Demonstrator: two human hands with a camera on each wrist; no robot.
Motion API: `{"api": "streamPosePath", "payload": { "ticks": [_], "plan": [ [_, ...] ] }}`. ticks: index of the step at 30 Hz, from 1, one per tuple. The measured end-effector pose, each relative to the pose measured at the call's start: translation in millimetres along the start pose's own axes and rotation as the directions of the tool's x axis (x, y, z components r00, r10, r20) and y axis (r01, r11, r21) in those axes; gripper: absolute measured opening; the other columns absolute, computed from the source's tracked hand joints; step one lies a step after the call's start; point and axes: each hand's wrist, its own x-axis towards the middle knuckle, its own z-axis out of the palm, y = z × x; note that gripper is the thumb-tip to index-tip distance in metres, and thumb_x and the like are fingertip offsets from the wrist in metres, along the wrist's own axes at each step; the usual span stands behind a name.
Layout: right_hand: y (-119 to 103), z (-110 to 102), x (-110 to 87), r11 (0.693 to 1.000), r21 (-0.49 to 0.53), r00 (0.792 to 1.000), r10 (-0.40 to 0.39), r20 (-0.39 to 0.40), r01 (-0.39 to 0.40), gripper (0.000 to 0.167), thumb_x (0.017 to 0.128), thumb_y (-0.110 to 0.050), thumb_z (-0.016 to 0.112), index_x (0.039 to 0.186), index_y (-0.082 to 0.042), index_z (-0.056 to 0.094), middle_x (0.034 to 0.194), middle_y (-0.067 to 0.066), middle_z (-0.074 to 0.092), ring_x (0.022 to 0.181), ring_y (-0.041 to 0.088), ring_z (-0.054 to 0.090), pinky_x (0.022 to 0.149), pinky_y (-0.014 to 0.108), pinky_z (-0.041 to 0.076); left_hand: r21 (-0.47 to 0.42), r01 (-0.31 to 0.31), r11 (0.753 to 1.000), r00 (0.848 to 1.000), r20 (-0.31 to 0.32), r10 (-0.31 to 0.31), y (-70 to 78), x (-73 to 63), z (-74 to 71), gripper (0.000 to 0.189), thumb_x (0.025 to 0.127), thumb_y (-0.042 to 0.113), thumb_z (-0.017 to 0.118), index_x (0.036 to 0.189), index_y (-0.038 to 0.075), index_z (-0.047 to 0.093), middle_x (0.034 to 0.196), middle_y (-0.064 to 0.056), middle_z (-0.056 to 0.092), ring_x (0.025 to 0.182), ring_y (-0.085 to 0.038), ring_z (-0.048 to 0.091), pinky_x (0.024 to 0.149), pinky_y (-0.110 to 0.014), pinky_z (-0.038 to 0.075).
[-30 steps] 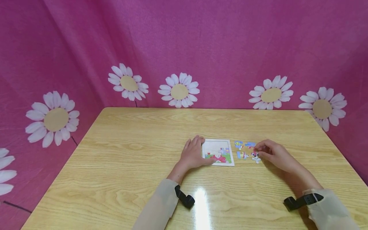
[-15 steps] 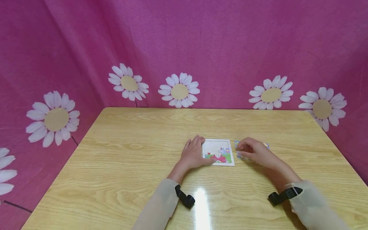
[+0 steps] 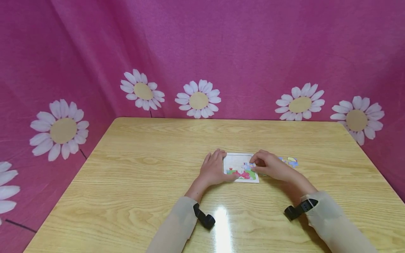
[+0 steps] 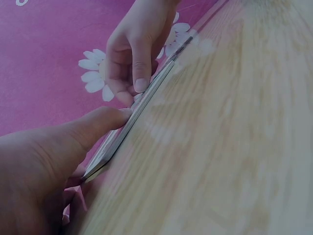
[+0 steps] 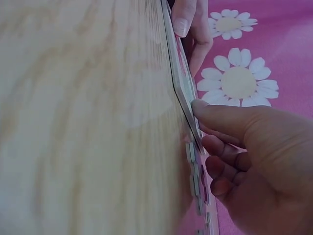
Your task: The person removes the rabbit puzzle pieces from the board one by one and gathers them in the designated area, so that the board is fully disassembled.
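Observation:
A square jigsaw puzzle board [image 3: 239, 157] with a pale border lies on the table, its lower part filled with a green and red picture. My left hand [image 3: 212, 170] holds it at the left side, thumb over the near edge and fingers at the far left corner. At the board's right edge, my right hand [image 3: 272, 166] has thumb and index finger brought together in a pinch on a puzzle piece, mostly hidden by the fingertips. In the right wrist view, the thumb [image 5: 215, 115] of that hand is right at the board's rim.
Loose jigsaw pieces [image 3: 289, 161] lie on the wooden table [image 3: 152, 158] to the right of the board, partly covered by my right hand. A pink curtain [image 3: 246, 52] with white daisies hangs behind the table.
My right hand has moved left from the loose pieces to the board's right edge, uncovering some pieces at the far right. The left hand has stayed on the board.

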Motion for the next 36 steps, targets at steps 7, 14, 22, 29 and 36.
{"api": "streamPosePath", "payload": {
  "ticks": [7,14,22,29,36],
  "plan": [
    [-4,0,0.5,1.000,0.011,1.000,-0.016,-0.002,0.016,0.016,0.087,-0.010,0.072,0.097,-0.005,0.061,0.085,0.004,0.053,0.079,0.009,0.045,0.066,0.018,0.038,0.012,0.001,1.000,1.000,-0.018,-0.001,2.8,-1.8,0.1,0.096,0.077,0.060,0.072,0.149,0.008,0.035,0.158,-0.004,0.032,0.153,-0.020,0.018,0.127,-0.041,0.010],
    [-7,6,-2.2,1.000,-0.025,0.998,-0.004,-0.059,0.002,0.017,0.087,-0.007,0.072,0.096,-0.005,0.058,0.088,0.004,0.052,0.081,0.011,0.044,0.067,0.018,0.038,0.035,0.027,0.999,0.995,-0.094,-0.024,11.1,-3.0,8.4,0.099,0.073,0.069,0.069,0.144,0.008,0.040,0.151,-0.005,0.039,0.149,-0.019,0.027,0.127,-0.043,0.012],
    [-13,11,-6.6,0.996,-0.089,0.994,-0.034,-0.100,0.026,0.018,0.085,-0.004,0.072,0.094,-0.006,0.057,0.086,0.002,0.057,0.078,0.011,0.046,0.067,0.020,0.039,0.098,0.089,0.991,0.986,-0.152,-0.073,19.2,0.3,20.5,0.107,0.067,0.077,0.068,0.143,0.008,0.039,0.152,-0.005,0.037,0.151,-0.019,0.022,0.127,-0.046,0.011],
    [-15,13,-7.5,0.999,-0.020,0.989,-0.052,-0.142,0.050,0.013,0.087,0.004,0.066,0.091,-0.005,0.058,0.082,0.001,0.062,0.075,0.003,0.052,0.066,0.019,0.047,0.101,0.117,0.988,0.983,-0.156,-0.100,20.9,0.5,22.4,0.108,0.068,0.075,0.068,0.146,0.008,0.036,0.156,-0.005,0.034,0.153,-0.019,0.018,0.127,-0.046,0.008],
    [-13,12,-9.9,0.998,0.046,0.977,-0.036,-0.212,0.047,0.013,0.087,0.006,0.066,0.092,-0.004,0.059,0.083,0.006,0.065,0.076,0.000,0.055,0.065,0.017,0.050,0.102,0.133,0.986,0.982,-0.149,-0.117,23.9,0.8,22.8,0.109,0.069,0.076,0.067,0.148,0.009,0.033,0.157,-0.005,0.033,0.153,-0.018,0.017,0.127,-0.046,0.007]
  ]
}}
